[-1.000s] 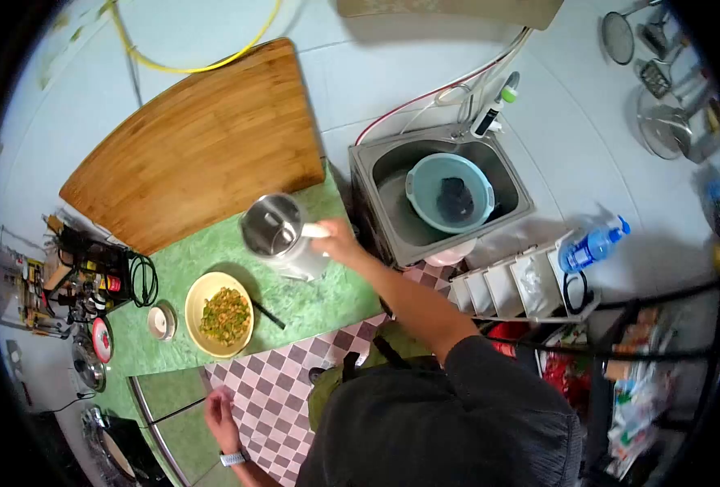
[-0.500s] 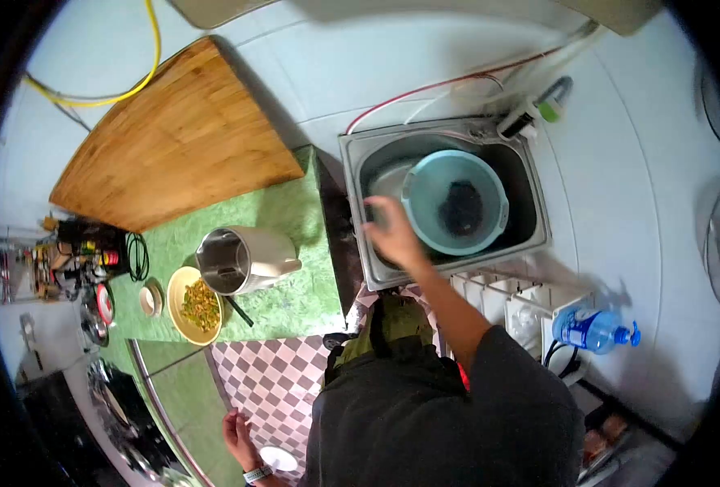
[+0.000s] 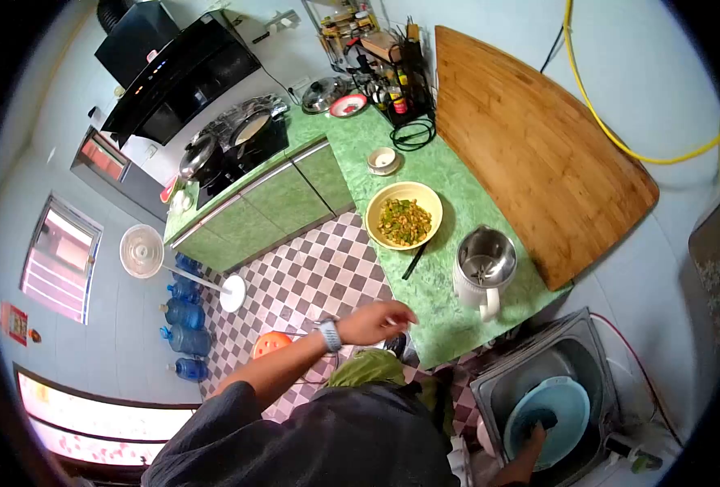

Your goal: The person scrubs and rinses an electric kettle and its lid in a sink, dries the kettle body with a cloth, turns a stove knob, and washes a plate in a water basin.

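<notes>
My right hand (image 3: 536, 438) reaches down into the light-blue basin (image 3: 575, 402), its fingers closed on a dark, soft-looking clump (image 3: 546, 420). What the clump is made of does not show. The basin sits inside the steel sink (image 3: 490, 390). My left hand (image 3: 378, 322), with a watch on the wrist, hovers near the front edge of the green counter. It holds nothing, and its fingers are loosely bent and apart. Closest to it on the counter are a black-handled utensil (image 3: 414, 261) and a white jug (image 3: 475, 294) with a steel inside.
A yellow bowl (image 3: 373, 221) of chopped green and brown food stands by a small bowl (image 3: 383, 160). A big wooden board (image 3: 530, 138) leans against the wall. An orange stool (image 3: 271, 342), a white pedestal fan (image 3: 232, 292) and large water bottles (image 3: 185, 312) stand on the floor.
The view has swung left toward the stove and window. My right hand has gone from above the sink's near side into the basin, onto the dark clump. My left hand has risen to the counter edge.
</notes>
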{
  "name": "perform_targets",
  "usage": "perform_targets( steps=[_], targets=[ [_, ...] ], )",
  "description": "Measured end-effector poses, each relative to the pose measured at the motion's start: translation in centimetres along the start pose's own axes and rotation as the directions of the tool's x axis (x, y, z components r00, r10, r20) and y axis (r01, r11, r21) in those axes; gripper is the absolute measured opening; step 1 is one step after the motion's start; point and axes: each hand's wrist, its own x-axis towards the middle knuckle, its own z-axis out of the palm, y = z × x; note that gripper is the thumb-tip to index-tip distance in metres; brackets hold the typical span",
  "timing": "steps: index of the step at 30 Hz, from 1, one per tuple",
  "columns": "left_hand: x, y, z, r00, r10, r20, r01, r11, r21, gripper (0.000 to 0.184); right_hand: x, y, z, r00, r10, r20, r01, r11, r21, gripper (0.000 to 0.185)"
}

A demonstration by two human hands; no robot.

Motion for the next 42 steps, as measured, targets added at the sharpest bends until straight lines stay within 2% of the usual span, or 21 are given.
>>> perform_targets(
  steps=[3,7,9,12,14,15,17,18,19,21,22,25,29,30,31,32,34,36,38,40,42],
  targets=[
    [4.5,2.5,4.7,0.968,0.184,0.17,-0.172,0.982,-0.082,0.025,-0.2,-1.8,-1.4,0.978,0.08,0.194,-0.164,0.868,0.469,0.056],
    [10.2,5.0,14.6,0.764,0.508,0.397,-0.476,0.86,-0.185,0.026,-5.2,-8.5,-3.5,0.946,-0.01,0.323,-0.168,0.838,0.519,0.059],
    [13.5,5.7,20.5,0.716,0.451,0.533,-0.477,0.873,-0.099,0.053,-8.2,-12.0,-4.4,0.932,-0.049,0.358,-0.143,0.861,0.489,0.069],
    [17.9,7.3,29.0,0.656,0.398,0.642,-0.523,0.853,0.005,0.108,-13.8,-16.9,-4.9,0.973,-0.08,0.217,-0.021,0.904,0.427,0.074],
    [18.8,9.7,31.7,0.64,0.386,0.664,-0.511,0.859,-0.006,0.12,-17.6,-19.5,-4.8,0.993,-0.087,-0.08,0.111,0.92,0.375,0.063],
    [19.1,10.7,32.9,0.634,0.365,0.682,-0.494,0.869,-0.007,0.133,-17.7,-19.8,-5.6,0.992,-0.077,-0.096,0.108,0.919,0.379,0.063],
    [20.3,11.5,36.0,0.627,0.287,0.724,-0.404,0.915,-0.012,0.145,-17.6,-19.9,-7.3,0.969,-0.219,0.114,0.139,0.866,0.48,0.062],
    [20.2,11.0,37.6,0.69,0.485,0.538,-0.508,0.853,-0.118,0.116,-18.9,-20.5,-7.1,0.98,-0.198,0.021,0.16,0.848,0.505,0.063],
    [21.0,10.8,38.9,0.677,0.484,0.555,-0.509,0.852,-0.122,0.116,-19.3,-20.7,-7.3,0.983,-0.183,0.009,0.153,0.845,0.512,0.063],
    [22.0,11.7,39.3,0.679,0.516,0.522,-0.334,0.851,-0.406,0.072,-19.7,-20.5,-7.8,0.984,-0.156,-0.086,0.178,0.864,0.47,0.064],
    [21.7,11.7,39.2,0.751,0.5,0.431,-0.351,0.855,-0.382,0.042,-19.6,-20.0,-8.5,0.98,-0.198,-0.007,0.181,0.878,0.443,0.094],
    [22.6,12.4,38.9,0.756,0.381,0.533,-0.194,0.907,-0.374,0.049,-17.6,-16.0,-9.9,0.979,-0.166,-0.118,0.187,0.962,0.199,0.093],
    [21.9,15.0,38.6,0.737,0.335,0.587,-0.08,0.905,-0.417,0.061,-18.6,-15.6,-9.3,0.95,-0.293,0.112,0.227,0.889,0.398,0.07],
    [21.7,15.8,38.4,0.697,0.343,0.629,-0.017,0.885,-0.465,0.064,-18.4,-15.4,-8.7,0.936,-0.335,0.105,0.336,0.942,0.007,0.07],
    [21.6,16.4,38.4,0.655,0.356,0.667,0.048,0.861,-0.506,0.067,-18.1,-15.4,-7.7,0.919,-0.376,0.116,0.391,0.836,-0.385,0.071],
    [21.6,16.7,38.6,0.604,0.4,0.689,0.107,0.816,-0.568,0.073,-17.7,-15.2,-6.7,0.901,-0.41,0.143,0.381,0.59,-0.712,0.071],
    [22.3,16.6,40.8,0.605,0.371,0.704,0.084,0.85,-0.52,0.074,-16.4,-15.1,-5.3,0.873,-0.476,0.111,0.373,0.503,-0.779,0.068],
    [22.3,17.4,39.5,0.616,0.337,0.712,0.057,0.882,-0.467,0.077,-15.3,-15.1,-4.4,0.885,-0.465,0.029,0.392,0.712,-0.583,0.064],
    [22.5,18.2,37.9,0.589,0.266,0.763,0.017,0.94,-0.341,0.078,-15.2,-15.8,-4.2,0.956,-0.287,-0.059,0.292,0.945,0.144,0.061],
    [23.7,17.1,39.6,0.601,0.243,0.762,-0.058,0.964,-0.261,0.074,-16.3,-17.4,-3.8,0.999,-0.036,0.019,0.006,0.58,0.814,0.057],
    [23.8,17.2,39.7,0.616,0.248,0.748,-0.118,0.967,-0.224,0.07,-16.4,-17.6,-3.9,0.988,0.058,0.142,-0.151,0.177,0.973,0.054]
  ],
)
